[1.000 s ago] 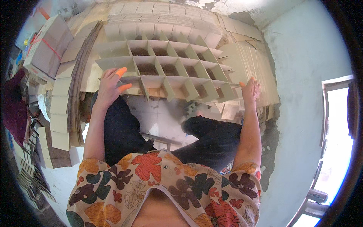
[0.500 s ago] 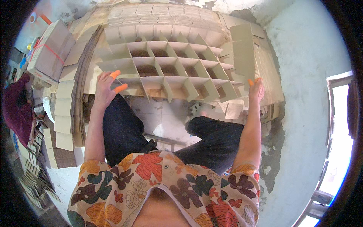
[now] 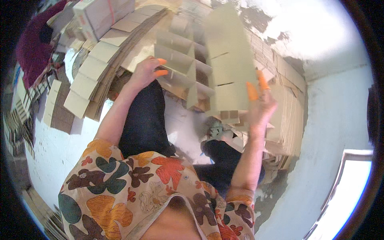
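A wide cardboard strip (image 3: pixel 232 68) with narrow slots stands tilted in front of me. My right hand (image 3: pixel 262 106), with orange covers on thumb and finger, grips its right edge. Behind and left of the strip is a cardboard divider grid (image 3: pixel 182 58) of crossed strips, its right part hidden. At the grid's near left corner is my left hand (image 3: pixel 144 74). Its orange-covered thumb and finger are apart beside the strip ends, and I cannot tell whether they touch. Motion blurs the grid and the strip.
Stacked slotted cardboard (image 3: pixel 94 68) runs along the left, near a taped carton (image 3: pixel 100 18). More flat cardboard (image 3: pixel 286 96) is piled at the right, against a pale wall (image 3: pixel 328 116). A dark red cloth (image 3: pixel 34 44) is at the far left.
The view has swung to the right. The strip in my right hand has come leftward, over the grid's right part. My left hand stays by the grid's near left corner.
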`<state>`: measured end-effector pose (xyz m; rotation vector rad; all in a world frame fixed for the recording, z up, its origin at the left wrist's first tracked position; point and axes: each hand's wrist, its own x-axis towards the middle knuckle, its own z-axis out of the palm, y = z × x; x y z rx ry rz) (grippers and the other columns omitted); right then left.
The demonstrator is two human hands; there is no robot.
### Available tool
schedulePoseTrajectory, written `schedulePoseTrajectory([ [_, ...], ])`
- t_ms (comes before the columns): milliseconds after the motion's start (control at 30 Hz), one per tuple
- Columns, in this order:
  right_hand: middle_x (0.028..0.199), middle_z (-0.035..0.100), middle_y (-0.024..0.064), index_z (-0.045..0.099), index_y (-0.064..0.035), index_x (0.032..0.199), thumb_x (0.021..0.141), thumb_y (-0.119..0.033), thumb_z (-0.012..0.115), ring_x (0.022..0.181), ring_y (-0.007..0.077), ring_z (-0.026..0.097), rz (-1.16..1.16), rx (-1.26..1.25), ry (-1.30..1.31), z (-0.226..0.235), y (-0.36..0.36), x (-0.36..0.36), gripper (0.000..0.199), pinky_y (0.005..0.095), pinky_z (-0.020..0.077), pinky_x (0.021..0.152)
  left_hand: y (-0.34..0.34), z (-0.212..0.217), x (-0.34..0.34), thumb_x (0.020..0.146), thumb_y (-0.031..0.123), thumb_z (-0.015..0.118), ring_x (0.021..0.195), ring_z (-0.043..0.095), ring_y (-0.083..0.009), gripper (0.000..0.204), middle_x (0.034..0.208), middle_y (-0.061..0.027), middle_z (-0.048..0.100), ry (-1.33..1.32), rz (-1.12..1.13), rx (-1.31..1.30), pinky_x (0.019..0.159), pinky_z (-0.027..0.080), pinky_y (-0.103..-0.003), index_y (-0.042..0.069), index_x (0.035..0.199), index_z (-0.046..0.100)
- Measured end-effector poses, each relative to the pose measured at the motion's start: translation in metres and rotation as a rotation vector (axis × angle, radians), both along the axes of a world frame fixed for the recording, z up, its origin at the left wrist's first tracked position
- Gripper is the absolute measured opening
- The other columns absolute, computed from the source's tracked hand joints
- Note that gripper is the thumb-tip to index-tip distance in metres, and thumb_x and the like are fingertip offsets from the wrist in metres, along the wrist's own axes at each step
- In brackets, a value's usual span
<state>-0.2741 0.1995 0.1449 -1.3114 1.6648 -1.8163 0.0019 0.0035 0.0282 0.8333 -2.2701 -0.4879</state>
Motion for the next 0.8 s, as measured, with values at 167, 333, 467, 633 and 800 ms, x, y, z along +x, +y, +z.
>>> schedulePoseTrajectory([
  [167, 0.093, 0.067, 0.0168, 0.057, -0.0007, 0.119, 0.080, 0.001, 0.065, 0.055, 0.0061, 0.042, -0.154, 0.150, 0.672, -0.015, -0.056, 0.067, 0.040, 0.0234, 0.0422, 0.051, -0.001, -0.008, 0.004, 0.072, 0.016, 0.069, 0.078, 0.058, -0.0280, 0.014, 0.075, -0.0108, 0.060, 0.059, -0.045, 0.130, 0.068, 0.047, -0.036, 0.008, 0.082, 0.062],
  [333, 0.071, 0.059, 0.0184, 0.056, -0.0003, 0.119, 0.081, -0.002, 0.065, 0.049, 0.0103, 0.036, -0.114, 0.130, 0.616, -0.016, -0.079, 0.089, 0.039, 0.0253, 0.0388, 0.046, -0.007, -0.013, -0.001, 0.067, 0.008, 0.072, 0.072, 0.058, -0.0252, 0.017, 0.074, -0.0075, 0.062, 0.037, -0.071, -0.002, 0.064, 0.047, -0.034, 0.005, 0.081, 0.063],
  [467, 0.058, 0.051, 0.0176, 0.058, 0.0010, 0.115, 0.081, -0.005, 0.065, 0.047, 0.0128, 0.036, -0.152, 0.193, 0.654, -0.031, -0.091, 0.097, 0.035, 0.0267, 0.0384, 0.046, -0.008, -0.017, -0.001, 0.067, 0.010, 0.072, 0.074, 0.058, -0.0260, 0.017, 0.077, -0.0071, 0.063, 0.024, -0.036, 0.008, 0.065, 0.047, -0.035, 0.006, 0.080, 0.061],
  [633, 0.061, 0.055, 0.0211, 0.059, 0.0033, 0.108, 0.082, -0.007, 0.063, 0.046, 0.0247, 0.048, -0.126, 0.196, 0.734, -0.048, -0.099, 0.096, 0.028, 0.0331, 0.0413, 0.047, -0.008, -0.014, -0.004, 0.070, 0.012, 0.071, 0.075, 0.058, -0.0265, 0.015, 0.076, -0.0072, 0.062, 0.029, -0.037, 0.006, 0.065, 0.047, -0.036, 0.006, 0.079, 0.061],
  [800, 0.063, 0.055, 0.0242, 0.057, 0.0068, 0.099, 0.083, -0.005, 0.059, 0.055, 0.0379, 0.056, -0.070, 0.155, 0.764, -0.049, -0.101, 0.106, 0.020, 0.0411, 0.0435, 0.050, -0.011, -0.014, -0.004, 0.071, 0.013, 0.071, 0.075, 0.058, -0.0272, 0.015, 0.076, -0.0081, 0.061, 0.012, -0.030, 0.067, 0.066, 0.047, -0.036, 0.007, 0.081, 0.062],
])
